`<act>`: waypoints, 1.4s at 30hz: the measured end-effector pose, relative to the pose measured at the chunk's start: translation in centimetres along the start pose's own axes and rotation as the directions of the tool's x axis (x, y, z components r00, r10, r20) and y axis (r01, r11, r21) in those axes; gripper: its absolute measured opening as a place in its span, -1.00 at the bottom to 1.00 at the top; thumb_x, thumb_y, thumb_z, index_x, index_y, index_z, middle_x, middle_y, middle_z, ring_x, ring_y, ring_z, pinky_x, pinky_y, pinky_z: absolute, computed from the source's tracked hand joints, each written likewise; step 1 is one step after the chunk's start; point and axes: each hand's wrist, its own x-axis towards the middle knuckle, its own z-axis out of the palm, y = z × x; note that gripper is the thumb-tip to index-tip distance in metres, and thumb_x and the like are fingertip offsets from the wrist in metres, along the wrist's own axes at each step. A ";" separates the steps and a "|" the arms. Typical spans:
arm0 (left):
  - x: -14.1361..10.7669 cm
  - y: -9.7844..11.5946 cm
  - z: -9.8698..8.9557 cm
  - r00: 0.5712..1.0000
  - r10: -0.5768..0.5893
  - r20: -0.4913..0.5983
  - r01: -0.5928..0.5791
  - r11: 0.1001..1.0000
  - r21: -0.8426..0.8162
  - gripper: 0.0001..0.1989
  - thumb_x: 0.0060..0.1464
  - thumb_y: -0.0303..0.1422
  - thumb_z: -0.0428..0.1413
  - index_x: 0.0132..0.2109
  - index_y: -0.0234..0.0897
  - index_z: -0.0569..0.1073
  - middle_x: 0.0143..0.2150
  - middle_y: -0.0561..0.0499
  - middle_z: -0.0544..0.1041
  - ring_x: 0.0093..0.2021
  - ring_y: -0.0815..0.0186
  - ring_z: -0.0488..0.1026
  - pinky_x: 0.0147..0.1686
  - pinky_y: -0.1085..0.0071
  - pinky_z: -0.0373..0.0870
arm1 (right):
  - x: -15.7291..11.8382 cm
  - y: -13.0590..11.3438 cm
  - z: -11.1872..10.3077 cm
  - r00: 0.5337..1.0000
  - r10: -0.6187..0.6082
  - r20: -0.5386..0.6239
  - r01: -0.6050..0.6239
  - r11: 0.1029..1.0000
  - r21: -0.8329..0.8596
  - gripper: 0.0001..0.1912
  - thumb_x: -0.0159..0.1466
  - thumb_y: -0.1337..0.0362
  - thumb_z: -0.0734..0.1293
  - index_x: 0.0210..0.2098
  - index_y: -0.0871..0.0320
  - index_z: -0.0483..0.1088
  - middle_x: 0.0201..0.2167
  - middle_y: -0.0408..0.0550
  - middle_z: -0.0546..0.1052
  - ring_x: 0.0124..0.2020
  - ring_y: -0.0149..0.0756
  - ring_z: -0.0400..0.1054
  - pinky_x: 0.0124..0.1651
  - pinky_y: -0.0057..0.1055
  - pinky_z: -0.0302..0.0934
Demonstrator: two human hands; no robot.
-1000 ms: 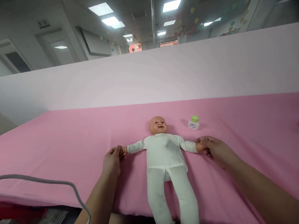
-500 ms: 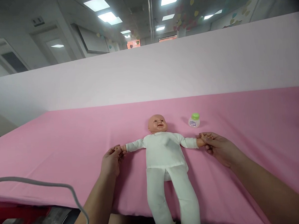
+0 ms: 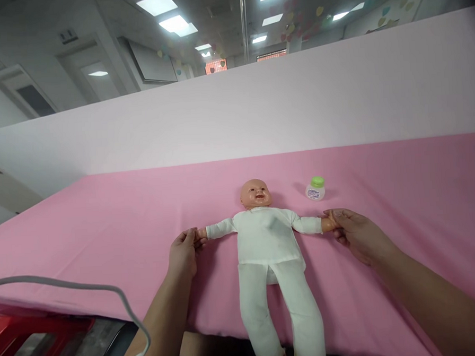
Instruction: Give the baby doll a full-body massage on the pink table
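Note:
A baby doll (image 3: 268,235) with a bald head and white top and trousers lies on its back on the pink sheet (image 3: 136,215). Its arms are stretched out to both sides, and its feet reach past the near edge. My left hand (image 3: 184,250) is closed around the doll's hand on the left side. On the right side, my right hand (image 3: 355,234) grips the doll's other hand between thumb and fingers. Both of the doll's hands are mostly hidden in my grasp. A small clear bottle with a green lid (image 3: 315,189) stands just beyond my right hand.
A white wall (image 3: 234,119) runs along the back, with glass above it. A grey cable (image 3: 87,285) curves over my left forearm. Below the sheet's edge at lower left is a red plastic stool (image 3: 38,334).
The whole view has shifted slightly to the left. My thumbs have moved a little over the doll's hands, covering more of its fingers. Both holds stay in place.

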 end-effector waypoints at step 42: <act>-0.3 -0.3 -0.7 0.994 0.070 0.087 -0.074 0.996 0.045 -0.54 -0.09 -0.23 0.43 -0.08 -0.34 0.52 -0.33 -0.05 0.60 -0.38 0.28 0.56 -0.32 0.34 0.49 | -0.2 0.1 -0.4 0.993 -0.111 0.033 0.112 0.994 -0.019 -0.53 0.10 -0.10 0.60 -0.18 0.11 0.61 -0.50 -0.14 0.36 -0.44 -0.32 0.20 -0.42 -0.38 0.21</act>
